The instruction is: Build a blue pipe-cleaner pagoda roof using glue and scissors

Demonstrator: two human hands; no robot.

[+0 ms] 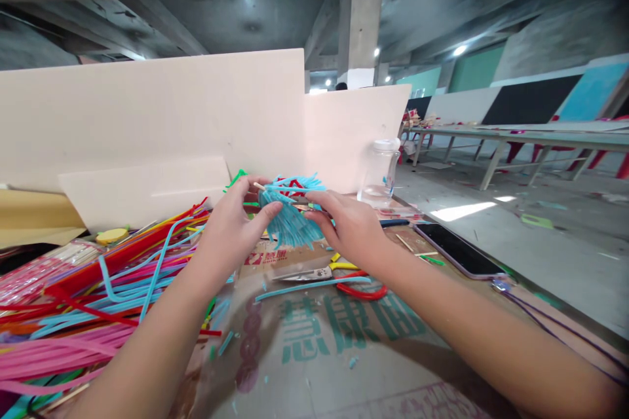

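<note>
Above the middle of the table I hold a fringed craft piece of light-blue pipe cleaners (295,226), with some red strands in it and a thin wooden stick (259,186) poking out at its upper left. My left hand (240,209) is closed on its left side, thumb in front. My right hand (344,219) pinches at its right side; a thin, metallic-looking thing shows near those fingertips, too small to name. Just below lie scissors (358,288) with red and yellow handles and a loose blue pipe cleaner (295,289).
Many coloured pipe cleaners (122,275) are heaped at the left. A phone (457,249) with a cord lies at the right edge, and a clear jug (381,173) with a white lid stands behind. White boards (147,118) close off the back. Blue snippets dot the printed cardboard (304,380).
</note>
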